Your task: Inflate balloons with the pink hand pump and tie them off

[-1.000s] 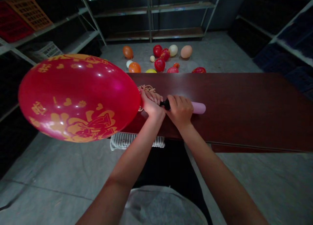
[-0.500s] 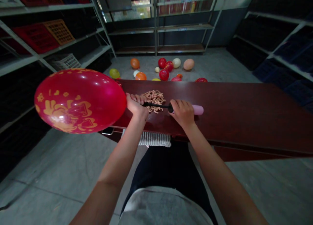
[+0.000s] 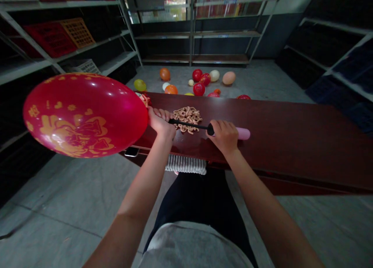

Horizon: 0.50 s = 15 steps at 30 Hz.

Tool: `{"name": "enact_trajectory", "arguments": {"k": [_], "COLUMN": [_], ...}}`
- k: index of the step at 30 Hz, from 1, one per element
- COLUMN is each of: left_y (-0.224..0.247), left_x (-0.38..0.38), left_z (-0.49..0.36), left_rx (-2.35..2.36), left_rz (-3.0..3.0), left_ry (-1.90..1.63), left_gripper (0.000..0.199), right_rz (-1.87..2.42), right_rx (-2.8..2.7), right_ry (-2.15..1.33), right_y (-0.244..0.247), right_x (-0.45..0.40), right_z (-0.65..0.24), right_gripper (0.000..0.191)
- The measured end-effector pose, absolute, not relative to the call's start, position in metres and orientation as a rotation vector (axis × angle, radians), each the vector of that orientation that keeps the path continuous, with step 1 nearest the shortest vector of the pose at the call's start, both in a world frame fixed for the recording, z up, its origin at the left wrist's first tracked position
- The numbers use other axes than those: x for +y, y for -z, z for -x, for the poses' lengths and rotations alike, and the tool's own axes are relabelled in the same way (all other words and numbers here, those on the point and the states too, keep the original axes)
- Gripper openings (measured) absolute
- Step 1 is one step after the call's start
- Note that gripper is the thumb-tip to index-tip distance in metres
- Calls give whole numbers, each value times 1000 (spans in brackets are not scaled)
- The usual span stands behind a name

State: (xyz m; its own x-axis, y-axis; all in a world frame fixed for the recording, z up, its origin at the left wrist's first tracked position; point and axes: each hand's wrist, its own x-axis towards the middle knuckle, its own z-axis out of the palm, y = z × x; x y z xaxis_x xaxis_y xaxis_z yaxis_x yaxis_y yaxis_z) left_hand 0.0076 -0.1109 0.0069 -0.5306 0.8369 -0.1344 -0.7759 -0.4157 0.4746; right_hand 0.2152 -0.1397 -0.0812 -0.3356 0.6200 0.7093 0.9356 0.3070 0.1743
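Note:
A big red balloon (image 3: 87,116) with yellow printed flowers and hearts is blown up at the left. My left hand (image 3: 161,122) is closed around the balloon's neck and the end of the black rod of a balloon pump. My right hand (image 3: 225,135) grips the body of the hand pump (image 3: 243,133), whose pink end sticks out to the right. Between my hands the black rod shows at length. Behind it a heap of thin, uninflated beige balloons (image 3: 188,118) lies on the dark red table (image 3: 291,136).
Several balloons, such as an orange one (image 3: 171,89) and a peach one (image 3: 229,78), lie on the floor beyond the table. A phone (image 3: 131,152) and a striped grey cloth (image 3: 186,164) are at the near edge. Shelves with crates (image 3: 77,32) stand around.
The red balloon looks larger and reaches further left. My right hand has moved right with the pump body, so more of the black rod shows. The view has shifted slightly.

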Motion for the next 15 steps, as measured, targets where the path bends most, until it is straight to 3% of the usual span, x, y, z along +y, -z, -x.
{"name": "enact_trajectory", "arguments": {"k": [15], "left_y": [35], "left_x": [-85], "left_z": [-119], "left_rx": [631], "left_rz": [-180], "left_ry": [-1867], "left_gripper": [51], "right_rz": [1553], "right_rx": [-1997], "right_ry": [689], "right_y": [84], "right_x": [-131], "right_z": [-218], "right_gripper": [33]}}
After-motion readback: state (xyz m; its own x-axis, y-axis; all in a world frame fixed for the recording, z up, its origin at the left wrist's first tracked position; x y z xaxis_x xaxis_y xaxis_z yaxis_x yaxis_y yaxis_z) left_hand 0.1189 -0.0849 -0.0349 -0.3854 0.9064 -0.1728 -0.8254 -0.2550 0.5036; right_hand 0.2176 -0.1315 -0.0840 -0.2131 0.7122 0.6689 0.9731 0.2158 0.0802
